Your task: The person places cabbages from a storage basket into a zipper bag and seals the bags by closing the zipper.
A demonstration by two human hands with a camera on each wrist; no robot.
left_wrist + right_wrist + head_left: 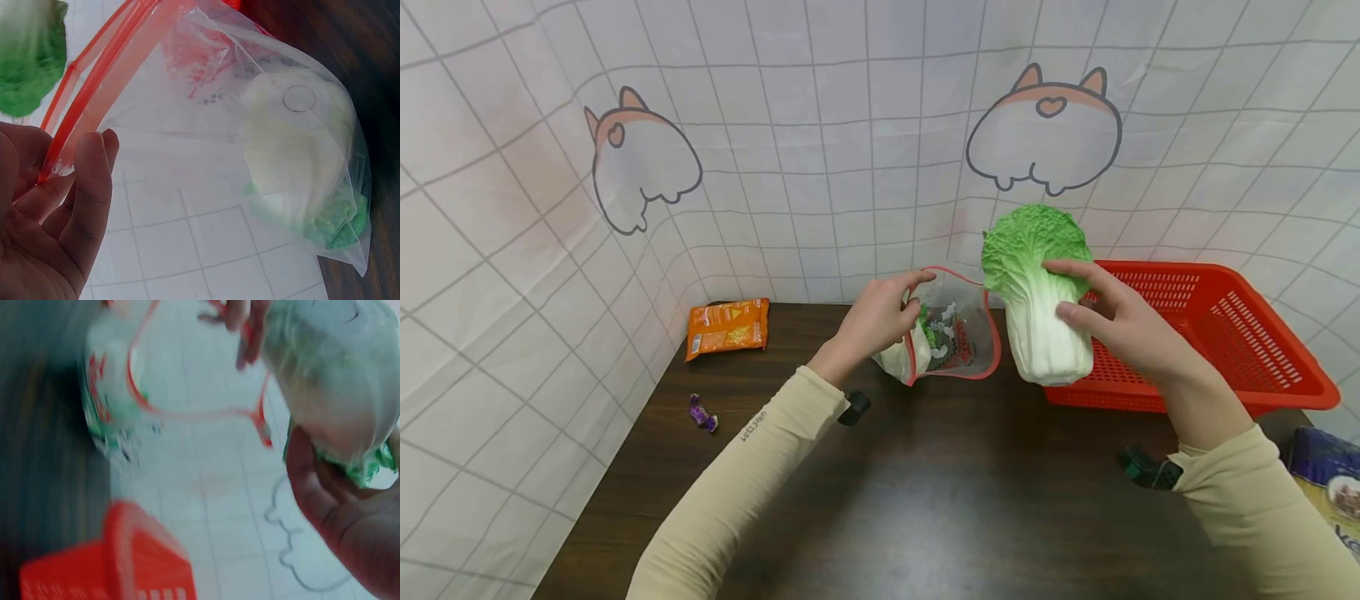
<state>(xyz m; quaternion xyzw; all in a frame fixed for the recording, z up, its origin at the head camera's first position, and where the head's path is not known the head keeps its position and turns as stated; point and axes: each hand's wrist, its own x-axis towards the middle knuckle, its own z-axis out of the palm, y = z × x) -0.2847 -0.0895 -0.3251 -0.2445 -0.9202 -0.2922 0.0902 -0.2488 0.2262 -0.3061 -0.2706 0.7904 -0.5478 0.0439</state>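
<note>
My left hand pinches the red-edged mouth of a clear zip bag, holding it up over the table. The bag's mouth gapes toward the right in the head view. Inside it lies a white-and-green napa cabbage, seen through the plastic. Just right of the bag, my right hand grips a second napa cabbage in the air, leafy green end up and white base down. In the right wrist view the thumb presses against this cabbage's white part, and that view is blurred.
A red plastic basket stands at the right behind my right hand. An orange snack packet and a purple-wrapped candy lie at the left. A blue-and-yellow package sits at the right edge. A white gridded cloth hangs behind the table.
</note>
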